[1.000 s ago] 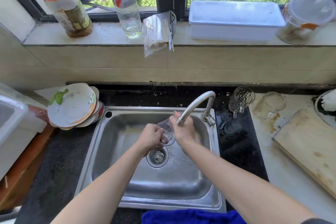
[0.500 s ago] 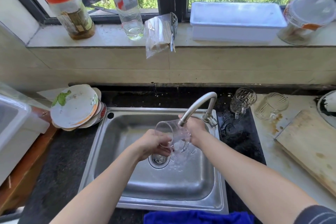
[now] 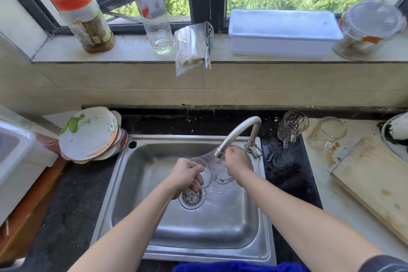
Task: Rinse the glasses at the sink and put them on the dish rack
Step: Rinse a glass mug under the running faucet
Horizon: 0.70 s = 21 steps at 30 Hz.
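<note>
- Hands meet over the stainless steel sink [image 3: 154,141], both on one clear glass mug [image 3: 206,171] that is tipped onto its side just under the spout of the curved metal tap [image 3: 239,131]
- Left hand [image 3: 185,175] grips the near end of the mug, fingers curled round the rim with the tips tucked beneath it
- Right hand [image 3: 235,159] holds the far end, fingers curled over the glass beside the spout; its fingertips are hidden behind the knuckles
- Water splashes on the basin floor below the mug, beside the round metal drain strainer [image 3: 191,197]
- Right of the tap, a patterned clear glass [image 3: 292,126] stands on the wet black counter [image 3: 284,174]; a ribbed clear glass [image 3: 327,132] stands just beside it on the pale worktop, near a worn wooden cutting board [image 3: 375,183]
- Left of the sink, a stack of dirty white plates [image 3: 88,137] sits tilted, with a green leaf scrap on the top one
- On the windowsill: a red-lidded plastic jar [image 3: 86,20], a clear plastic bottle [image 3: 152,11], a clear bag of wooden chopsticks [image 3: 191,48] hanging over the edge, a white rectangular plastic box [image 3: 282,33] and a lidded glass jar [image 3: 368,28]
- A blue cloth [image 3: 238,267] lies at the sink's front edge
</note>
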Available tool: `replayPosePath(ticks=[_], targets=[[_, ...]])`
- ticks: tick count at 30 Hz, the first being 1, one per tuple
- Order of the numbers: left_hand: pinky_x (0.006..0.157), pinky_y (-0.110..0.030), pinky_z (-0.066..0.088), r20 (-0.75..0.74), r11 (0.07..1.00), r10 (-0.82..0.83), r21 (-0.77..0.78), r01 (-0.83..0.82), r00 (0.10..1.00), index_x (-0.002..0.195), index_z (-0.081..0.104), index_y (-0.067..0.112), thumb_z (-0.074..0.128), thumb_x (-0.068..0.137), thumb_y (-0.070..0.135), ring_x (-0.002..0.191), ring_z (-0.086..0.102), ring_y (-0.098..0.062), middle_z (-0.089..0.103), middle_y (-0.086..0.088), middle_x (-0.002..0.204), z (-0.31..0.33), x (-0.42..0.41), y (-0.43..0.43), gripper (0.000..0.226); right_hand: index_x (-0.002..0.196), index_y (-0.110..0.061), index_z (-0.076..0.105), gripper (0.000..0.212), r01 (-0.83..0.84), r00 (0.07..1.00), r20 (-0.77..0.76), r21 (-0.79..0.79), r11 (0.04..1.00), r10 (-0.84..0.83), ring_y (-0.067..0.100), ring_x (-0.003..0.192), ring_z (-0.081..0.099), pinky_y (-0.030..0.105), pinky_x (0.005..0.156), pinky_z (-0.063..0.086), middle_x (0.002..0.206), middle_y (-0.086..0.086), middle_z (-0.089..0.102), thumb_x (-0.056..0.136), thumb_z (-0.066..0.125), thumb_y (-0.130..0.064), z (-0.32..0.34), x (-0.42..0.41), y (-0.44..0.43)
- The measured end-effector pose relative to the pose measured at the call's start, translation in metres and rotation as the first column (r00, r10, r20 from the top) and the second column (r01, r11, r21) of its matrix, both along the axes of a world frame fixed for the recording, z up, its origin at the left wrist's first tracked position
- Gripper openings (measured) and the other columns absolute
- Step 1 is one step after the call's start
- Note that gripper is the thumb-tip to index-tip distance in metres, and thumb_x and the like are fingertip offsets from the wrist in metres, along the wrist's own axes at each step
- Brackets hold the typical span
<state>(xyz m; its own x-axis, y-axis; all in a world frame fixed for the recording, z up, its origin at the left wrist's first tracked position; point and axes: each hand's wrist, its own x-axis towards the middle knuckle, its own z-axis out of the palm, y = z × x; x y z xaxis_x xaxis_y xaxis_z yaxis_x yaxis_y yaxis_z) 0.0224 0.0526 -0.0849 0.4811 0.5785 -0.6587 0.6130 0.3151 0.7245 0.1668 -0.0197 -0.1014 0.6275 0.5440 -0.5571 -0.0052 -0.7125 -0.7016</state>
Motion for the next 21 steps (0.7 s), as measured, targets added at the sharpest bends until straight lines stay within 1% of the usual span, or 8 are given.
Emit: replayPosePath(ticks=[2,4,6,8,11,14,17,21], targets=[[0.035,-0.021,0.042,0.009,0.999,0.053,-0.005,-0.053,0.999,0.089,0.058,-0.005,0.048,0.095,0.002,0.034,0.05,-0.017,0.057,-0.016,0.056,0.0,0.0,0.003,0.014,0.1,-0.028,0.054,0.021,-0.054,0.998,0.017,0.032,0.998,0.054,0.019,0.081,0.06,0.031,0.067,0.047,0.096,-0.005,0.063,0.097,0.043,-0.045,-0.003,-0.01,0.003],[0.033,-0.02,0.04,0.015,0.998,0.065,-0.001,-0.065,0.998,0.088,0.057,-0.005,0.047,0.096,0.002,0.032,0.049,-0.015,0.057,-0.015,0.056,0.001,0.0,0.003,0.015,0.114,-0.027,0.056,0.029,-0.048,0.998,-0.031,0.041,0.998,0.049,0.022,0.095,0.062,0.038,0.08,0.051,0.113,-0.006,0.063,0.096,0.047,-0.047,-0.004,-0.013,0.007],[0.034,-0.02,0.039,0.036,0.999,0.036,0.002,-0.036,0.999,0.088,0.058,-0.005,0.047,0.096,0.002,0.033,0.05,-0.015,0.058,-0.014,0.055,0.004,0.001,-0.002,0.015,0.117,-0.021,0.062,0.037,0.062,0.964,-0.256,-0.035,0.997,-0.069,0.023,0.08,0.065,0.042,0.086,0.055,0.112,-0.001,0.064,0.097,0.045,-0.047,0.001,0.0,0.011],[0.035,-0.021,0.04,0.023,0.999,-0.017,0.031,0.017,1.0,0.089,0.06,-0.005,0.049,0.095,0.005,0.038,0.053,-0.017,0.06,-0.011,0.057,0.007,0.001,-0.004,0.016,0.114,-0.019,0.064,0.047,0.086,0.899,-0.418,-0.119,0.989,-0.128,0.021,0.064,0.062,0.038,0.076,0.055,0.107,-0.001,0.063,0.094,0.045,-0.057,0.005,0.012,0.012],[0.042,-0.022,0.045,-0.146,0.898,-0.191,0.373,0.233,0.971,0.087,0.067,0.009,0.059,0.089,0.016,0.053,0.061,-0.018,0.065,-0.005,0.067,0.005,0.001,0.004,0.01,0.105,-0.016,0.068,0.053,0.033,0.932,-0.355,-0.12,0.992,-0.074,0.015,0.049,0.045,0.026,0.047,0.035,0.09,0.001,0.059,0.088,0.048,-0.061,-0.003,0.015,0.012],[0.062,-0.035,0.052,-0.395,0.667,-0.281,0.575,0.474,0.875,0.08,0.064,0.018,0.054,0.091,0.028,0.075,0.063,-0.031,0.068,-0.008,0.077,0.004,0.006,0.012,0.018,0.114,-0.017,0.064,0.046,-0.01,0.975,-0.22,-0.074,0.997,-0.006,0.02,0.064,0.058,0.03,0.055,0.049,0.096,0.003,0.063,0.092,0.047,-0.053,-0.006,0.011,0.011],[0.063,-0.044,0.054,-0.338,0.721,-0.24,0.565,0.4,0.91,0.07,0.056,0.004,0.047,0.095,0.022,0.071,0.064,-0.04,0.067,-0.02,0.074,-0.007,0.012,0.009,0.032,0.12,-0.022,0.056,0.033,0.078,0.994,-0.082,0.046,0.996,-0.074,0.021,0.085,0.063,0.038,0.068,0.055,0.109,-0.001,0.065,0.093,0.054,-0.041,-0.002,-0.005,0.009],[0.062,-0.05,0.055,-0.265,0.83,-0.038,0.529,0.178,0.964,0.068,0.054,0.002,0.045,0.093,0.023,0.068,0.065,-0.044,0.067,-0.026,0.073,-0.02,0.014,0.011,0.034,0.097,-0.028,0.054,0.007,0.057,0.998,-0.005,0.148,0.987,-0.057,0.02,0.086,0.061,0.03,0.07,0.045,0.09,-0.006,0.065,0.092,0.058,-0.025,0.003,-0.029,0.003]])
